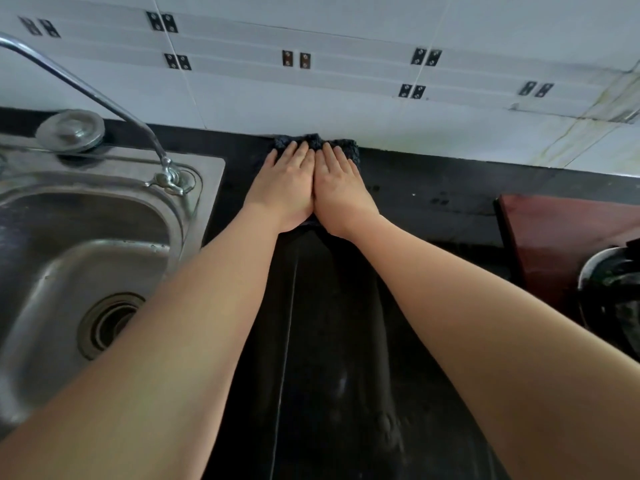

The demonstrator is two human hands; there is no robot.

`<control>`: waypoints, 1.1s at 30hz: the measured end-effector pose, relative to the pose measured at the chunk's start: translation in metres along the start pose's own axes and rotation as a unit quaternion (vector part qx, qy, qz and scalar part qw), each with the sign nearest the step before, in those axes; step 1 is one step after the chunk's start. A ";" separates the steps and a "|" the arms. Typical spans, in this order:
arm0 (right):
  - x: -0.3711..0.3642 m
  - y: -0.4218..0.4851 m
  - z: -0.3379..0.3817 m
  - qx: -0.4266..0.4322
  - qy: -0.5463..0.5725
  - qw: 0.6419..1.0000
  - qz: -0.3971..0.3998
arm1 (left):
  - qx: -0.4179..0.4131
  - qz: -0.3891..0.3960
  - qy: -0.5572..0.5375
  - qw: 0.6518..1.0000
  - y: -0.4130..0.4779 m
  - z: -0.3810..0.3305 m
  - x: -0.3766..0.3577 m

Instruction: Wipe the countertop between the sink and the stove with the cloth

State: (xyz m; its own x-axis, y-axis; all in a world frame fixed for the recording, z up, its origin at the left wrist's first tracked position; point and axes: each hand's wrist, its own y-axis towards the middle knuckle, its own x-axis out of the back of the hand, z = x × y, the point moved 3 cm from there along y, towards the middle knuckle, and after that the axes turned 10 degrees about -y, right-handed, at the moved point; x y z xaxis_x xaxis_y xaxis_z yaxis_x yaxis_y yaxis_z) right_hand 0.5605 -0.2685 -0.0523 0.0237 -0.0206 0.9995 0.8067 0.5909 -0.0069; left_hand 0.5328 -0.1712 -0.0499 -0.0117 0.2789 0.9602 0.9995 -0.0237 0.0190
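Note:
A dark grey-blue cloth (348, 147) lies on the black countertop (433, 209) right against the tiled back wall. My left hand (285, 185) and my right hand (341, 188) press flat on it side by side, fingers together and pointing at the wall, thumbs touching. Most of the cloth is hidden under the palms; only its far edge and right corner show. The steel sink (86, 244) is to the left and the stove (571, 237) with its black burner (616, 289) to the right.
A curved tap (104, 98) reaches over the sink, beside a round metal strainer lid (71, 129) on its rim. The sink drain (109, 323) is open. The white tiled wall (346, 98) closes the counter's far side. A wet streak runs down the counter between my forearms.

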 end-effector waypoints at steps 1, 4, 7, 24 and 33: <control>0.000 -0.001 0.000 -0.003 0.001 1.000 0.000 | -0.003 -0.001 -0.003 1.000 0.000 0.000 0.000; 0.001 -0.003 0.000 -0.012 -0.002 1.000 -0.004 | -0.009 -0.004 -0.011 1.000 -0.002 -0.002 0.000; 0.000 -0.007 0.004 -0.025 -0.005 1.000 0.000 | -0.010 -0.004 -0.014 1.000 -0.008 0.000 -0.001; 0.003 -0.065 0.034 -0.018 -0.017 1.000 0.005 | -0.009 -0.020 -0.011 1.000 -0.072 -0.012 0.000; 0.007 -0.119 0.055 -0.016 -0.015 1.000 0.009 | -0.006 -0.012 -0.004 1.000 -0.123 -0.027 -0.002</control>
State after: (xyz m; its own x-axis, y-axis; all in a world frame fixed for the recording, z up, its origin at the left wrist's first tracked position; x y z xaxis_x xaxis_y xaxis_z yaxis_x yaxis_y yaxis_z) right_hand 0.4319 -0.2945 -0.0433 0.0211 0.0133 0.9997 0.8242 0.5657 -0.0249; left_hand 0.4090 -0.1951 -0.0470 -0.0357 0.2881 0.9569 0.9985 -0.0289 0.0459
